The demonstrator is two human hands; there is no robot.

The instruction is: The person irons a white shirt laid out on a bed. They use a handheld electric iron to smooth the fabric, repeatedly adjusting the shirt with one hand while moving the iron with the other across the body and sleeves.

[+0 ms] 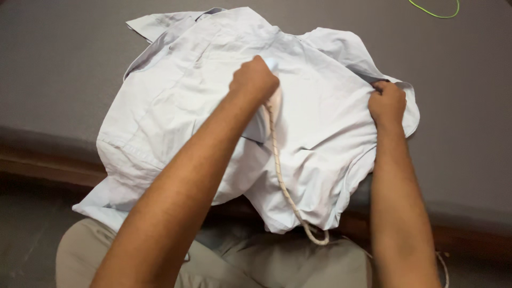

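Pale blue shirt (213,106) lies crumpled at the grey padded surface's (64,64) near edge. Left hand (254,80) grips the iron (273,101); right hand (388,102) pinches the hem. Creases remain throughout; pressing appears barely advanced.

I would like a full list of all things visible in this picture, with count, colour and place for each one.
shirt: one, pale blue, spread and creased on the grey surface, its lower edge hanging over the front.
iron: one, light-coloured, mostly hidden under the left hand, on the middle of the shirt.
cord: one, braided white, running from the iron down over the shirt's lower edge.
string: one, bright green, top right on the surface.
grey surface: one, under the shirt.
trousers: beige, bottom of view.
left hand: gripping the iron.
right hand: pinching the shirt's right edge.
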